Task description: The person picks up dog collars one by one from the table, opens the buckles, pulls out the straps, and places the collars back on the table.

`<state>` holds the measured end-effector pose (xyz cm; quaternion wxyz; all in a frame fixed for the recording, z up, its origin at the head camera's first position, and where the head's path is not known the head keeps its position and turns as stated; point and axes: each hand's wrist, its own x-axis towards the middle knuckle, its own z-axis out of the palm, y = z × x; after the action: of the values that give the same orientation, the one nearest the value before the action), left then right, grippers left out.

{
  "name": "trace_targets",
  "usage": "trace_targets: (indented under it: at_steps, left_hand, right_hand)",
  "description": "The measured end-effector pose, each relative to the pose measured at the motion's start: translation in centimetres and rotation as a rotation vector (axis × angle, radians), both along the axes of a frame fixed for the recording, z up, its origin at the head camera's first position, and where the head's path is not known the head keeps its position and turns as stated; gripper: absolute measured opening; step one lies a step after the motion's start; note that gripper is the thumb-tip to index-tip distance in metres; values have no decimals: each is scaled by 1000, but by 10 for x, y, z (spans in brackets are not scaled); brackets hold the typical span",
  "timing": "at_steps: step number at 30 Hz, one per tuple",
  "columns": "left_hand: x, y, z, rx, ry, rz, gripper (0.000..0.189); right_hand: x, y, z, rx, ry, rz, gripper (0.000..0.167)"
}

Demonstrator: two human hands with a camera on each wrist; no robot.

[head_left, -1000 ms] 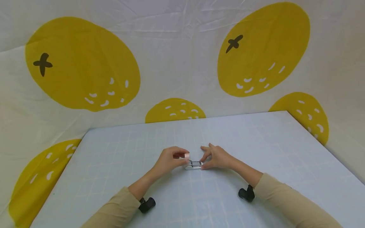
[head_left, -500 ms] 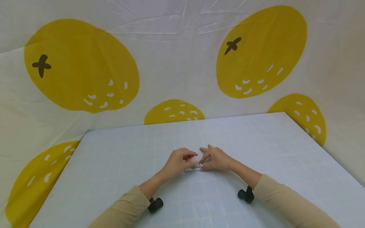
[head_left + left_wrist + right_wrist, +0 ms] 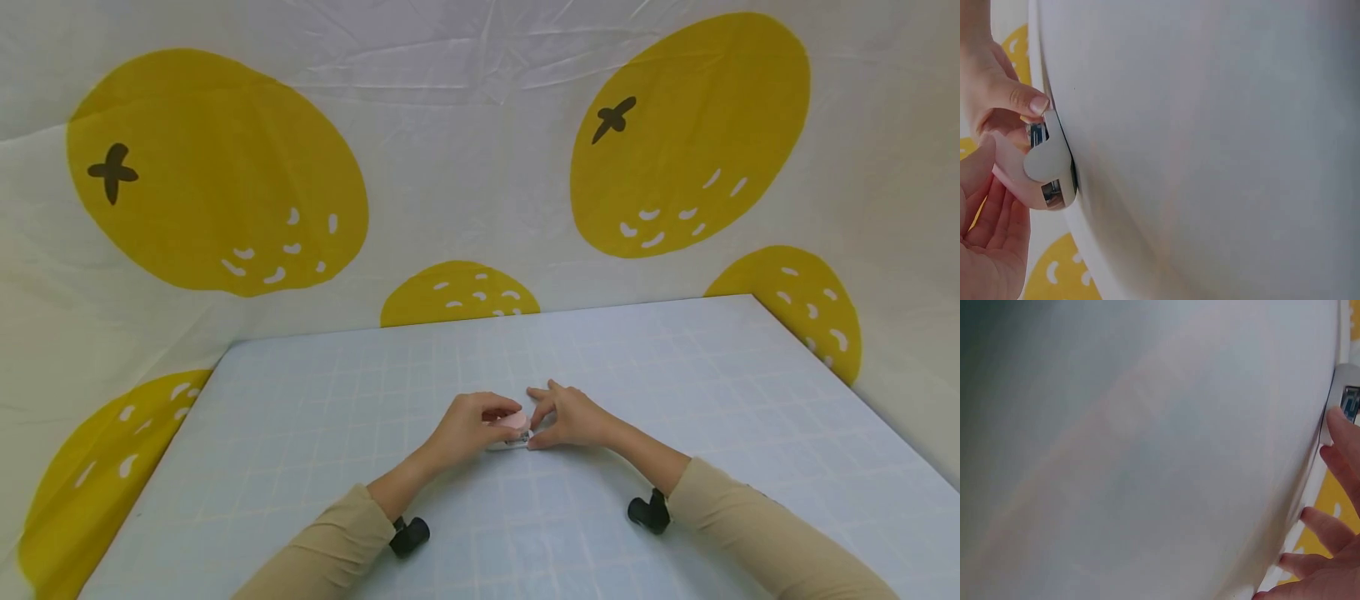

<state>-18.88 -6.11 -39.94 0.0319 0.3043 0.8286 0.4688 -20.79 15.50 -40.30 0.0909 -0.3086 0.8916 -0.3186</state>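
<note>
A small stapler with a pink top arm [image 3: 516, 422] and a white base [image 3: 1052, 157] sits at the middle of the table, between the two hands. My left hand [image 3: 468, 427] pinches the pink arm between thumb and fingers. In the left wrist view that arm slants up from its round white hinge, and metal parts [image 3: 1037, 134] show between it and the base. My right hand [image 3: 572, 419] holds the other end of the base between thumb and index finger, its remaining fingers spread out. The right wrist view shows only a corner of the base [image 3: 1347, 375] beside the right thumb.
A pale blue table cover [image 3: 300, 467] with a faint grid lies under everything. Behind the table hangs a white cloth [image 3: 465, 167] printed with big yellow fruit. Black wrist cameras [image 3: 409, 537] hang below both forearms.
The left hand has moved to the right, tipping the stapler's pink arm from upright down over the base. The right hand has stayed in place at the base's end.
</note>
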Motion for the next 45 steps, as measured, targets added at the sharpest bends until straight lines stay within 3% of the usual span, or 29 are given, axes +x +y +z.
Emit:
trace_targets:
  at_steps: [12, 29, 45]
  left_hand:
    - [-5, -5, -1, -22, -17, -27, 29]
    - [-7, 5, 2, -179, 109, -16, 22]
    - [-9, 11, 6, -249, 133, -21, 22]
  right_hand:
    - [0, 0, 0, 0, -13, -12, 15]
    - [0, 0, 0, -4, -7, -14, 15]
    - [0, 1, -1, -19, -1, -2, 15]
